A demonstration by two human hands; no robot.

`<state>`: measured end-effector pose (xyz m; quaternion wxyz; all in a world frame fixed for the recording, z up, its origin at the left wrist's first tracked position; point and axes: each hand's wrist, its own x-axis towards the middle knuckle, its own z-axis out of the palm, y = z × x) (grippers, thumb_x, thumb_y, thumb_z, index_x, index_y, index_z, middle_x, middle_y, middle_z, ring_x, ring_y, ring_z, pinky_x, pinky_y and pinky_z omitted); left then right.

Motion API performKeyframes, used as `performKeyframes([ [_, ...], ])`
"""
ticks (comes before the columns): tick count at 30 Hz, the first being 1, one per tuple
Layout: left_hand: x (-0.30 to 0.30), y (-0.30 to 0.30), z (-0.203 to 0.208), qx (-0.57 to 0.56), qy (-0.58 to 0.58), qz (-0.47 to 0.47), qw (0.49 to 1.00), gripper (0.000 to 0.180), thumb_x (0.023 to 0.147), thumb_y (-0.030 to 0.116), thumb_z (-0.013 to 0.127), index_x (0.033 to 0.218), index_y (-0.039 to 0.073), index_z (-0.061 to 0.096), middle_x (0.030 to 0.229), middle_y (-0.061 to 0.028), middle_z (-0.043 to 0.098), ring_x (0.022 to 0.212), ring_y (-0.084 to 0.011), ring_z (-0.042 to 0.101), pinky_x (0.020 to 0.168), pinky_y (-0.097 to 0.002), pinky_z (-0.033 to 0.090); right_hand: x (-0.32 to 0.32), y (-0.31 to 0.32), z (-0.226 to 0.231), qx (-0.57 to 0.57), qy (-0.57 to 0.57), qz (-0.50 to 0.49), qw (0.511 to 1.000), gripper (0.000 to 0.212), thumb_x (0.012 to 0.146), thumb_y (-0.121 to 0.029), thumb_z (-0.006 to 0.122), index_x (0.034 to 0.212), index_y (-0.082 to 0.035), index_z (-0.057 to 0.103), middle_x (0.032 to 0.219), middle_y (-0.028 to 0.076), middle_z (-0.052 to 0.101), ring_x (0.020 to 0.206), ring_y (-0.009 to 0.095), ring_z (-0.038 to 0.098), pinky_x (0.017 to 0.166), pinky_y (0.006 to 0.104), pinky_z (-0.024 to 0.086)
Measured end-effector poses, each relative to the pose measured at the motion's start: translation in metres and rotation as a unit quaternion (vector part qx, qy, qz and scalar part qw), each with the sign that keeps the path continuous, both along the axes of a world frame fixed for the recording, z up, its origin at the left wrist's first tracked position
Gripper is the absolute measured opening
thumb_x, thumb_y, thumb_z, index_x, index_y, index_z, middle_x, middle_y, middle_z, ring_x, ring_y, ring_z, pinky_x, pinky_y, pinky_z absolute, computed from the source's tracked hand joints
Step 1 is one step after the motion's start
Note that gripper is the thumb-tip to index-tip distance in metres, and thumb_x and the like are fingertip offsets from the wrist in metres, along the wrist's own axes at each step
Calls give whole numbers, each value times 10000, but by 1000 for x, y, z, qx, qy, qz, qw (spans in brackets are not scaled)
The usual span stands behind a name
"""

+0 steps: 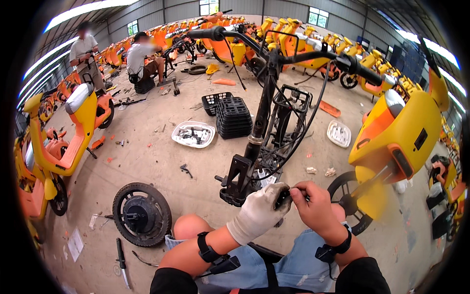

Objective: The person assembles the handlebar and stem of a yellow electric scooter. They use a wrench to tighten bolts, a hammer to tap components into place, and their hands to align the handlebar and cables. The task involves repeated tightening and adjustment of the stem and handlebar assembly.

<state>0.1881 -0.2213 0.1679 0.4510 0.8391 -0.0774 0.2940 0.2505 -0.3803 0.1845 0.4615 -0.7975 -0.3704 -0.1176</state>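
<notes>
In a white work glove, my left hand [257, 213] is closed around a small black part [282, 198], whose exact kind I cannot make out. The bare right hand [317, 208] meets it with thumb and forefinger pinched at the part's edge; whatever lies between those fingertips is too small to name. Both hands are above my knees, just in front of a stripped black scooter frame [264, 105]. Its handlebar [279, 60] stands upright, with cables hanging loose. A bracket [240, 179] at the frame's lower front is close to my gloved hand.
A hub-motor wheel [142, 214] lies at left, near a long tool [121, 262]. Beyond are a white tray of parts [193, 142], stacked black baskets [234, 117] and another white tray [339, 133]. A yellow scooter [401, 132] stands close at right. Two people work at far left.
</notes>
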Motion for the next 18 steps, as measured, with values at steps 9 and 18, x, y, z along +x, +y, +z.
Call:
performKeyframes([
  [9, -12, 0, 20, 30, -70, -16, 997, 265, 840, 151, 704, 1064, 35, 623, 910, -175, 673, 789, -348, 678, 658, -390, 558, -17, -3, 38, -54, -135, -18, 989, 190, 896, -181, 693, 916, -12, 607, 651, 117, 610, 551, 273, 608, 504, 361, 470],
  [18, -14, -15, 39, 13, -29, -6, 999, 304, 833, 125, 702, 1105, 25, 608, 944, -175, 675, 825, -349, 675, 711, -377, 560, -12, -18, 51, -18, -112, 17, 993, 208, 907, -185, 684, 900, -1, 587, 637, 102, 600, 508, 238, 592, 473, 329, 459],
])
